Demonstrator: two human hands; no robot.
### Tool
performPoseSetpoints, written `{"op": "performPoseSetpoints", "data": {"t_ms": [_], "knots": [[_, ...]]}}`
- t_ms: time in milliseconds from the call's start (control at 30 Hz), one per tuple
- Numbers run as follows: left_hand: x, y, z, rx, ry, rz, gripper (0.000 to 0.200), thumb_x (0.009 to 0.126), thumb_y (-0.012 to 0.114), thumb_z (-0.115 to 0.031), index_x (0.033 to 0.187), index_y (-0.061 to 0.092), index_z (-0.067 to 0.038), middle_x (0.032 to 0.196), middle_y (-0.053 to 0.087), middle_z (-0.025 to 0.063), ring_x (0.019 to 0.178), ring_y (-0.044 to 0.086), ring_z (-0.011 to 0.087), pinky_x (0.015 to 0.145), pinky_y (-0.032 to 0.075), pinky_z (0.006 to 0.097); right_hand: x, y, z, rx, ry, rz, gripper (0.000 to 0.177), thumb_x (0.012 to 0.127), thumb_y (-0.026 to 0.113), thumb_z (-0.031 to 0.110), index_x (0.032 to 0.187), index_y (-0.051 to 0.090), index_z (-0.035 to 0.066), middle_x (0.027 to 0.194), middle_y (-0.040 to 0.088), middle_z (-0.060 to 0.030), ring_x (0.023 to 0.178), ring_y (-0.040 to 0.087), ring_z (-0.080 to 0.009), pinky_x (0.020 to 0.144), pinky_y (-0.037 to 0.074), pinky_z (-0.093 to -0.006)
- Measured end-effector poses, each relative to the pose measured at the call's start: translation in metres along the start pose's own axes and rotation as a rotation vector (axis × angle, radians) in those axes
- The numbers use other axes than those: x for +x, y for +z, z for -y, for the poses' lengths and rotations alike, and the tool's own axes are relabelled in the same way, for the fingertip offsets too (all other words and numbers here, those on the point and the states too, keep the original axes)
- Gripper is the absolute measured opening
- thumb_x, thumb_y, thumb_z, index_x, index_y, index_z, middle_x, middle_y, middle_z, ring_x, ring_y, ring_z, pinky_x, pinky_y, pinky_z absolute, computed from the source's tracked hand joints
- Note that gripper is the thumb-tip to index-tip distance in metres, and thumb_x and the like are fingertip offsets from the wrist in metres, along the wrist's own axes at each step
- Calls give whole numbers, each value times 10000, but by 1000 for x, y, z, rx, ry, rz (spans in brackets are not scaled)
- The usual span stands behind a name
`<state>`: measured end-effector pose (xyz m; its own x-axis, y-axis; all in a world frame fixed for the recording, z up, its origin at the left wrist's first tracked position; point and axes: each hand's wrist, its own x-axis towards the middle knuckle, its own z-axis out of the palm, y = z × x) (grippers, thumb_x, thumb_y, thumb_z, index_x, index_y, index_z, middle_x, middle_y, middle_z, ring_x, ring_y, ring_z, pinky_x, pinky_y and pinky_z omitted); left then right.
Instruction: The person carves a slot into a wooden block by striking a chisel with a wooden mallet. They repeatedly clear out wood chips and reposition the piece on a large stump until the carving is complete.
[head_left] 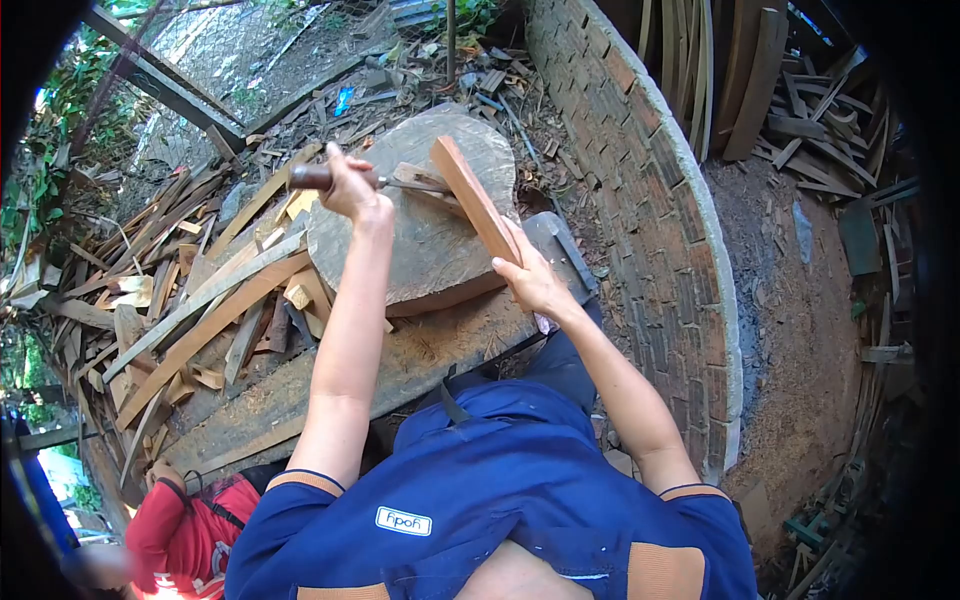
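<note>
My left hand [357, 192] is closed around a tool with a dark rounded wooden handle [311, 177]. Its narrow metal part points right, toward the wood, and its exact kind does not show. Closed on the lower end of a reddish-brown wooden bar [470, 192] is my right hand [534, 277]. The bar slants up and left over a broad, cracked tree-stump block [400, 245]. Behind the bar, a smaller piece of wood [412, 172] rests on the block, partly hidden by the bar and the tool.
Wood offcuts and long planks [215, 320] are heaped at left. A low curved brick wall [650, 200] runs along the right, with more scrap wood [815, 130] beyond it. Another person in a red shirt [190, 535] is at lower left.
</note>
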<state>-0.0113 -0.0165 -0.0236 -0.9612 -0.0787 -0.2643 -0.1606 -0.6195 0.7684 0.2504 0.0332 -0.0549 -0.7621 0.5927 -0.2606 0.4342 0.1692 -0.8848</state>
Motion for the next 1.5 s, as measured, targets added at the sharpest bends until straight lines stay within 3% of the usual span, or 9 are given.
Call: {"op": "performPoseSetpoints", "data": {"t_ms": [167,667,867,933,1000,1100,1233,1367,1500], "knots": [[22,-13,-8,-86,-10,-126,293,887,724,-258,880,479,-97,600,577,27,463,569,147,454,499,307,5,-10,0,185,64,92,719,893,595,246,1524,259,171,1321,535,-183,929,628,-259,666,545,-371],[-22,22,0,61,141,525,257,904,721,-166,824,489,-87,594,524,14,489,521,110,479,462,262,1,-11,0,310,84,114,641,924,595,227,1503,322,188,1301,504,-99,966,560,-207,598,528,-358],[-29,33,11,151,262,646,253,892,732,-188,777,535,-79,591,556,6,457,520,79,420,433,212,2,-19,18,297,121,158,669,918,588,244,1516,303,154,1403,452,-132,1149,516,-260,854,514,-449],[-33,32,14,161,267,646,240,900,722,-144,801,517,-66,594,542,17,459,501,87,428,415,225,2,-31,49,310,139,87,678,912,556,228,1522,270,150,1214,557,-165,871,601,-225,604,534,-355],[-37,30,19,214,322,659,222,898,722,-132,800,533,-70,603,547,10,479,513,78,439,404,210,19,-43,62,91,-361,-117,695,921,533,244,1539,230,148,1264,553,-223,812,619,-226,626,544,-337],[-53,24,21,235,384,646,254,869,768,-197,737,579,-90,602,585,-19,488,532,56,455,413,201,-4,-72,149,113,-555,-248,601,969,524,224,1517,286,160,1308,573,-236,1083,637,-336,934,493,-419],[-64,21,27,351,533,645,183,846,768,-130,804,613,-42,711,623,-6,655,581,86,629,470,248,-9,-74,165,-264,-847,-341,642,942,578,238,1517,291,248,1042,666,-203,837,699,-362,751,570,-451],[-55,19,42,142,508,703,157,802,700,-23,944,632,-24,885,663,28,820,612,96,750,492,289,-31,-90,181,-806,-431,-94,642,922,598,218,1504,339,289,999,667,-170,856,688,-361,739,559,-461],[-52,11,38,271,461,777,163,803,703,-23,951,633,-27,855,663,12,776,610,89,718,495,265,-33,-79,171,-370,-829,-310,687,916,602,247,1522,283,296,809,628,-177,660,667,-355,609,567,-434]]}}
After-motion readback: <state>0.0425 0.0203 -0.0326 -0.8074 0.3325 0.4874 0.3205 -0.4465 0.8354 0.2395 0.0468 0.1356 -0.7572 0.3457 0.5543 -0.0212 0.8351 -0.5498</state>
